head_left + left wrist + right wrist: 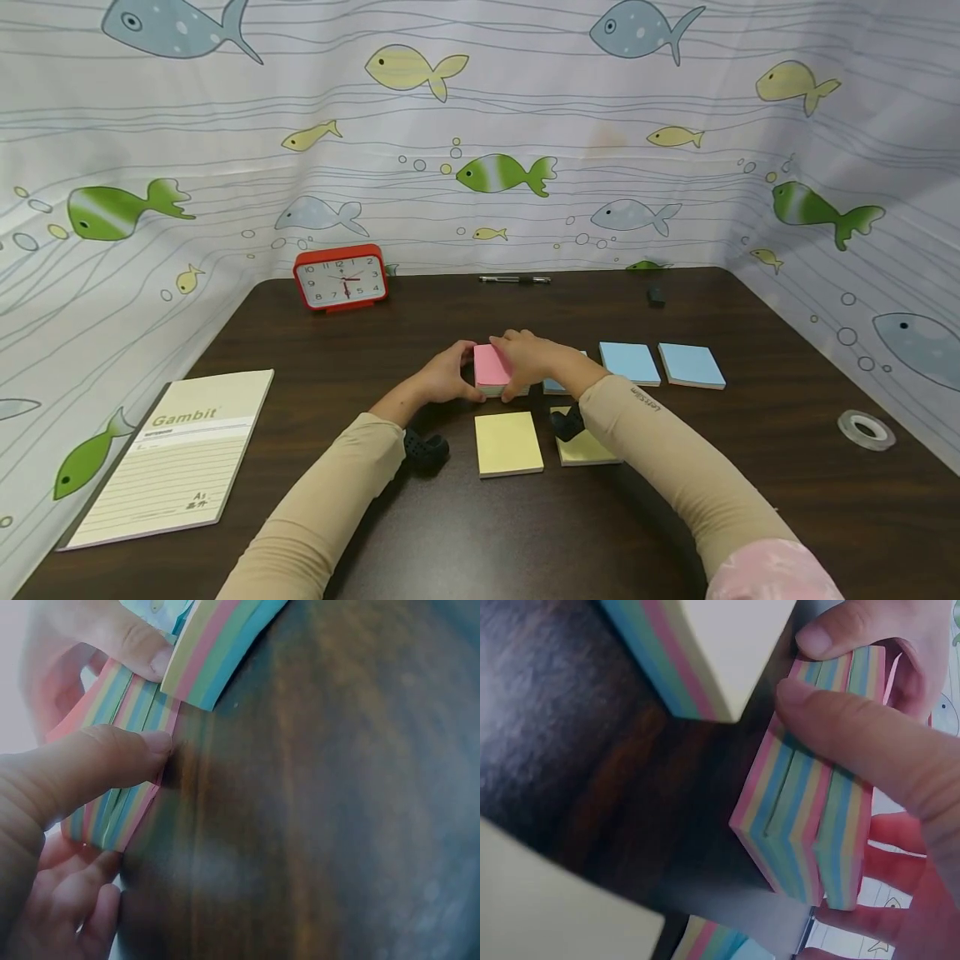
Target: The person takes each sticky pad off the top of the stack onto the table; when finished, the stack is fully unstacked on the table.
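In the head view, a stack of pink-topped sticky note pads stands mid-table. My left hand grips its left side, thumb at the front and fingers toward the back. The right hand holds the right side, its thumb also on the front face. The right wrist view shows striped pads in the stack, their edges slightly uneven. In front lie two yellow sticky note pads, one whole and one partly behind my right wrist. A blue pad is mostly hidden by the right arm.
Two more blue pads lie to the right. A red clock, a pen and a small black object are at the back. A notebook lies left, a tape roll right. A fish-print curtain surrounds the table.
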Motion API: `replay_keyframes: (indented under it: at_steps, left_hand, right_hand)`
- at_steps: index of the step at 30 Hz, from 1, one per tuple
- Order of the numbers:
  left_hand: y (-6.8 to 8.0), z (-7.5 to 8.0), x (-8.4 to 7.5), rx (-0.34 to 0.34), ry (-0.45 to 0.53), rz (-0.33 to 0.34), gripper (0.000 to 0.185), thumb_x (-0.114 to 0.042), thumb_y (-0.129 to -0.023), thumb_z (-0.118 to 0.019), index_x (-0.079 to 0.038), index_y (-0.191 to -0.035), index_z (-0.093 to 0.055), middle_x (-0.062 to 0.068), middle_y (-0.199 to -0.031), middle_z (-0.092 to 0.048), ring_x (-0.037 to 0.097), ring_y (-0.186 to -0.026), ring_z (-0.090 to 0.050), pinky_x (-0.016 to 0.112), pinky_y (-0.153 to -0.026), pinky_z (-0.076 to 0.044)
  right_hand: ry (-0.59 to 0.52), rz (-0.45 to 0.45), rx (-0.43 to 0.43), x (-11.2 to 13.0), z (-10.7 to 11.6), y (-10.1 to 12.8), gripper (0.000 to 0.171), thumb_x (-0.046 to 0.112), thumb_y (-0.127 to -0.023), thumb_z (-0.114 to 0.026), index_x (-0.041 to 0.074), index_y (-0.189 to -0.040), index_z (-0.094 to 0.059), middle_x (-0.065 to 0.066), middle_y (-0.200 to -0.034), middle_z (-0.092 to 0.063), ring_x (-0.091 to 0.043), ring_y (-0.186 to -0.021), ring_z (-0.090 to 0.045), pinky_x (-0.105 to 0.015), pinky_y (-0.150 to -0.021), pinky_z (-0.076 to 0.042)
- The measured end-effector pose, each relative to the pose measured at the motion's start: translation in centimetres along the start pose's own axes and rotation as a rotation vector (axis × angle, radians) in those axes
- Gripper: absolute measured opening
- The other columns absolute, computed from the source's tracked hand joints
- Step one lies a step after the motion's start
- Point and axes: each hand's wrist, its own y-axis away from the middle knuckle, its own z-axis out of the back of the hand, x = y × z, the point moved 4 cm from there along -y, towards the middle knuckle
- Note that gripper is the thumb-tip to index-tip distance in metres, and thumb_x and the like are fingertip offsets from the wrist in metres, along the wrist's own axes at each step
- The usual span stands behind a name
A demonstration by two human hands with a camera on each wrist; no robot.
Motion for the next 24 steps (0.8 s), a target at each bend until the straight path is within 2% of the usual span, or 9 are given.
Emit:
replay_keyframes:
  at_steps: [4, 11, 24]
  left_hand:
    - [0.0, -0.1, 0.0, 0.003, 0.005, 0.0, 0.084, -0.01, -0.062, -0.079, 0.001, -0.128, -0.029, 0.014, -0.129, -0.038, 0.024, -0.119, -0.037, 0.036, -0.096, -0.029]
    - [0.1, 0.0, 0.1, -0.005, -0.015, 0.011, 0.082, -0.012, -0.061, -0.079, -0.001, -0.127, -0.031, 0.015, -0.128, -0.041, 0.024, -0.118, -0.039, 0.036, -0.096, -0.03]
    - [0.0, -0.2, 0.0, -0.021, -0.017, 0.036, 0.081, -0.011, -0.061, -0.079, 0.0, -0.127, -0.032, 0.015, -0.13, -0.038, 0.023, -0.118, -0.038, 0.036, -0.096, -0.029]
  right_hand:
    - [0.026, 0.0, -0.046, -0.2, 0.2, 0.1, 0.097, 0.042, -0.059, -0.077, 0.007, -0.136, -0.03, -0.008, -0.12, -0.043, -0.023, -0.099, -0.041, -0.036, -0.078, -0.042]
    - [-0.019, 0.014, -0.114, -0.8, 0.5, 1.3, 0.095, 0.044, -0.06, -0.076, 0.005, -0.135, -0.031, -0.008, -0.118, -0.044, -0.024, -0.097, -0.043, -0.037, -0.075, -0.044]
    - [0.0, 0.01, -0.136, -2.3, 0.2, 4.6, 0.096, 0.046, -0.059, -0.075, 0.005, -0.134, -0.033, -0.009, -0.12, -0.043, -0.024, -0.1, -0.042, -0.037, -0.073, -0.043]
